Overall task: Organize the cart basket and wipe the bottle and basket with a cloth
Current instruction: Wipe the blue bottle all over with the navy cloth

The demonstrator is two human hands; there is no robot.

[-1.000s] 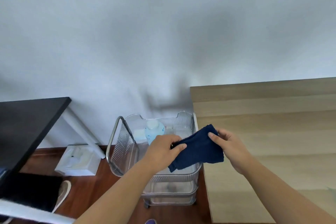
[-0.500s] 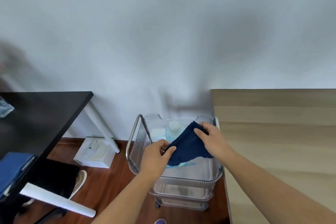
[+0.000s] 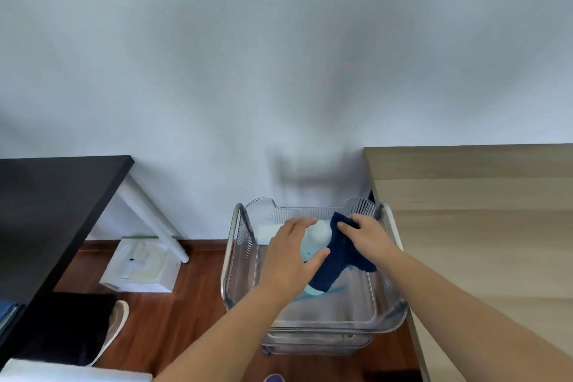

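A clear ribbed plastic cart basket [image 3: 245, 245] with a metal handle stands on the floor between two tables. Inside it stands a pale blue bottle [image 3: 317, 234] with a white cap. My left hand [image 3: 290, 260] reaches over the bottle, fingers spread around its left side, thumb toward the cloth. My right hand [image 3: 367, 240] presses a dark blue cloth [image 3: 333, 263] against the bottle's right side, fingers curled on the fabric. The cloth hangs down over the bottle's body and hides most of it. A white item [image 3: 266, 231] lies behind the bottle in the basket.
A light wooden table [image 3: 480, 226] lies right of the cart, a black table [image 3: 46, 211] with a white leg on the left. A white box [image 3: 139, 265] sits on the wooden floor. Lower cart tiers show under the basket. A shoe and dark fabric lie at lower left.
Both hands have gone down into the basket with the cloth. My left hand let go of the cloth and now reaches round the bottle; the right lays the cloth on the bottle.
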